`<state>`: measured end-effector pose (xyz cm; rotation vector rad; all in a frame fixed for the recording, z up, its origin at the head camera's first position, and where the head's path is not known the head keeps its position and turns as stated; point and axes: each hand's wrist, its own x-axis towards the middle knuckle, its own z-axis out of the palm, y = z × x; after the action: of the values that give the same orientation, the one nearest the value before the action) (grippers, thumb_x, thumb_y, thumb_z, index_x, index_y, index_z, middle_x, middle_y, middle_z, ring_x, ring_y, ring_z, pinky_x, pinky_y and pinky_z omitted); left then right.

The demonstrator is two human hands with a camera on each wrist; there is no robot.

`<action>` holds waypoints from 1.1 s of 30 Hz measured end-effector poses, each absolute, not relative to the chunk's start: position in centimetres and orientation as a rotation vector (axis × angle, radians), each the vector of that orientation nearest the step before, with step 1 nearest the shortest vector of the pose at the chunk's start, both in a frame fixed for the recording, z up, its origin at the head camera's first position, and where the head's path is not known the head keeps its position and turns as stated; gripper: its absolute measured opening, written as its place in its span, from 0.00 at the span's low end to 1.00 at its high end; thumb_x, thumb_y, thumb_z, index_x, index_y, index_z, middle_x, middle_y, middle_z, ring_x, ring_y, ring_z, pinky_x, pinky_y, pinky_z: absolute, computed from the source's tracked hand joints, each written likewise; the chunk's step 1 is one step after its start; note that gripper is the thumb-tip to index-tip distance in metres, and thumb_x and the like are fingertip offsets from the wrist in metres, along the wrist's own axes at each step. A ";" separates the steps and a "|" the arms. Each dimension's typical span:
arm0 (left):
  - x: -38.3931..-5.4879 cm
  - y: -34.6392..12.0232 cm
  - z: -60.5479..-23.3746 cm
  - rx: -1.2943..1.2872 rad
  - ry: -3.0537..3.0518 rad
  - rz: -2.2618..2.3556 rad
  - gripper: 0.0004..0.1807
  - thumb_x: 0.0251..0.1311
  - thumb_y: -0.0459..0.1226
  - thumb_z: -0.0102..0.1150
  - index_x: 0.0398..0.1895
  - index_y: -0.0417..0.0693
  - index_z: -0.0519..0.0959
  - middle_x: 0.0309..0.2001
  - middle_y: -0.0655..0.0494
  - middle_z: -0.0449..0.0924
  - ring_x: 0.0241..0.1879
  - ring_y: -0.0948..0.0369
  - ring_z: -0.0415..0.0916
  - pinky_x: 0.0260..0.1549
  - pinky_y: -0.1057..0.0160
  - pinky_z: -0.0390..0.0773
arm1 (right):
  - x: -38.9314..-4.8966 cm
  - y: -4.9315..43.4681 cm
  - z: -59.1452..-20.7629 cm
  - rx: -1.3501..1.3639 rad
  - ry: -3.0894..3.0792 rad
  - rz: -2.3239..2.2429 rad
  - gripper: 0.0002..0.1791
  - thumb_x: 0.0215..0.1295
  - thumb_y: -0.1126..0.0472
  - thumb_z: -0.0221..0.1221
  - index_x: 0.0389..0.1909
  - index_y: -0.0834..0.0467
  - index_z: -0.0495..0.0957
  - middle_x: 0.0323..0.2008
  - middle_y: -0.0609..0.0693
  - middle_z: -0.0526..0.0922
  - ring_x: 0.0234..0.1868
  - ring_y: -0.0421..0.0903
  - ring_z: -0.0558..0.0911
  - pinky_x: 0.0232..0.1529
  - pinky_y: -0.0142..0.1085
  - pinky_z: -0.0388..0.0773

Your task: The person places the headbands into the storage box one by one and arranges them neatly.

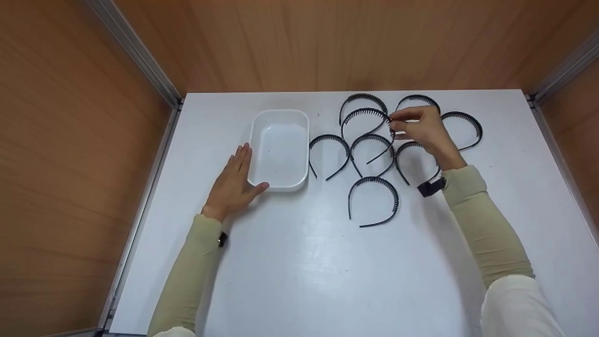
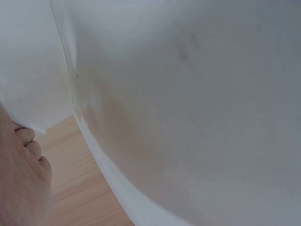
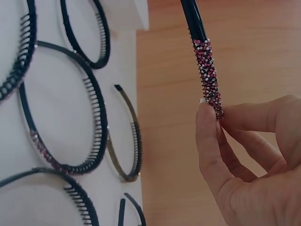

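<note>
My right hand [image 1: 426, 128] pinches a black toothed headband [image 1: 367, 111] by its side, between thumb and fingertips, and holds it over the other headbands. In the right wrist view that headband [image 3: 207, 70] shows a stretch of pink and white beads above the fingertips of my right hand [image 3: 254, 155]. Flat and straight-fingered, my left hand [image 1: 229, 187] rests against the left side of a white rectangular tub [image 1: 281, 157], its thumb by the near corner. The tub's white wall [image 2: 211, 117] fills most of the left wrist view, with part of my left hand [image 2: 21, 179] at the edge.
Several more headbands lie on the white table [image 1: 299, 281] to the tub's right, one [image 1: 327, 137] next to its wall, one [image 1: 397, 196] nearest me and one [image 1: 476, 126] at the far right. Wooden panels [image 1: 327, 47] rise behind and at both sides.
</note>
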<state>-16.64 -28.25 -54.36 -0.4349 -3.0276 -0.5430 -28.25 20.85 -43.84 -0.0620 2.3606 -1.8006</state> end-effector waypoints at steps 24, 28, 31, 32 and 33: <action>-17.3 -28.5 -54.3 -0.463 -3.021 -0.519 0.62 0.70 0.72 0.50 0.88 0.42 0.39 0.89 0.48 0.37 0.88 0.51 0.36 0.87 0.51 0.42 | -30.1 13.9 -43.9 -0.139 2.287 -1.802 0.15 0.70 0.69 0.68 0.56 0.69 0.86 0.48 0.53 0.86 0.41 0.41 0.88 0.43 0.35 0.92; -17.4 -28.5 -54.4 -0.463 -3.028 -0.516 0.62 0.70 0.72 0.50 0.88 0.42 0.39 0.89 0.48 0.37 0.88 0.51 0.36 0.87 0.51 0.43 | -30.5 12.8 -44.1 -0.140 2.257 -1.835 0.15 0.70 0.71 0.67 0.55 0.69 0.86 0.49 0.55 0.86 0.40 0.42 0.88 0.45 0.37 0.92; -17.3 -28.6 -54.3 -0.457 -3.031 -0.521 0.61 0.71 0.71 0.50 0.88 0.42 0.38 0.89 0.48 0.37 0.88 0.51 0.36 0.87 0.51 0.42 | -30.6 12.1 -44.3 -0.139 2.247 -1.843 0.15 0.70 0.70 0.67 0.56 0.69 0.86 0.50 0.56 0.85 0.42 0.44 0.89 0.47 0.38 0.92; -17.3 -28.6 -54.3 -0.456 -3.033 -0.522 0.61 0.71 0.71 0.51 0.88 0.42 0.38 0.89 0.48 0.36 0.88 0.51 0.35 0.87 0.51 0.42 | -30.7 11.8 -44.4 -0.142 2.248 -1.838 0.16 0.70 0.70 0.67 0.56 0.69 0.86 0.51 0.56 0.85 0.43 0.44 0.89 0.47 0.38 0.92; -17.2 -28.6 -54.3 -0.456 -3.032 -0.523 0.61 0.71 0.71 0.51 0.88 0.42 0.38 0.89 0.48 0.36 0.88 0.51 0.36 0.87 0.51 0.42 | -30.7 11.6 -44.5 -0.146 2.253 -1.832 0.16 0.70 0.70 0.67 0.56 0.69 0.86 0.52 0.56 0.85 0.43 0.44 0.89 0.47 0.37 0.92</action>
<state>-17.23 -28.62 -54.25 -0.4557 -3.0319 -0.5234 -30.74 11.61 -44.51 -0.1458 2.2532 -1.8315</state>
